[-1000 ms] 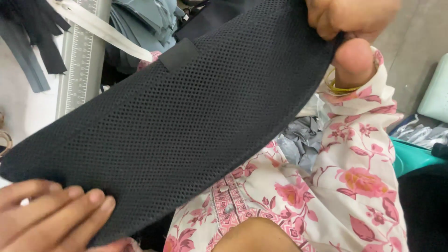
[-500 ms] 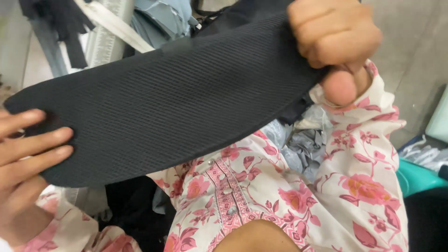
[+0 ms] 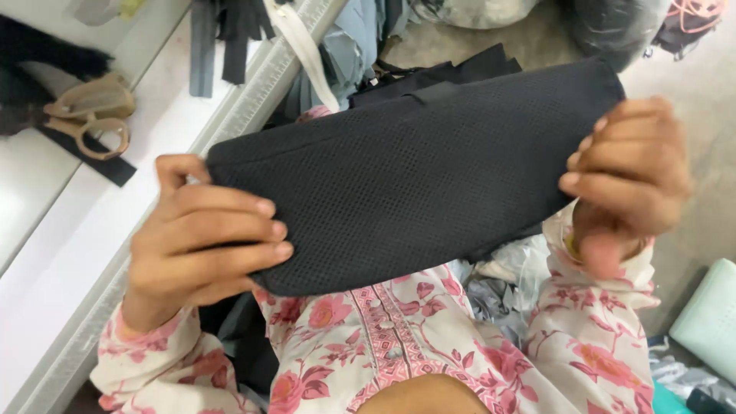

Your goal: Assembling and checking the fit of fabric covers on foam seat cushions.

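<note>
A black mesh fabric panel [image 3: 414,176], long and curved, is stretched between both hands in front of me. My left hand [image 3: 203,234] grips its left end, fingers folded over the front of the mesh. My right hand [image 3: 629,180] pinches its right end, fingers curled over the edge. Below the panel my pink floral garment [image 3: 399,337] covers my lap and sleeves.
A white worktable [image 3: 92,207] runs along the left, with beige-handled scissors [image 3: 88,115] and dark fabric strips [image 3: 222,38] on it. Grey and black cloth pieces [image 3: 368,46] lie piled beyond the panel. A pale green object [image 3: 709,322] sits at the right on the concrete floor.
The view has pulled back and the panel now sits higher and more level. My left hand has moved up and closed its fingers over the panel's left end.
</note>
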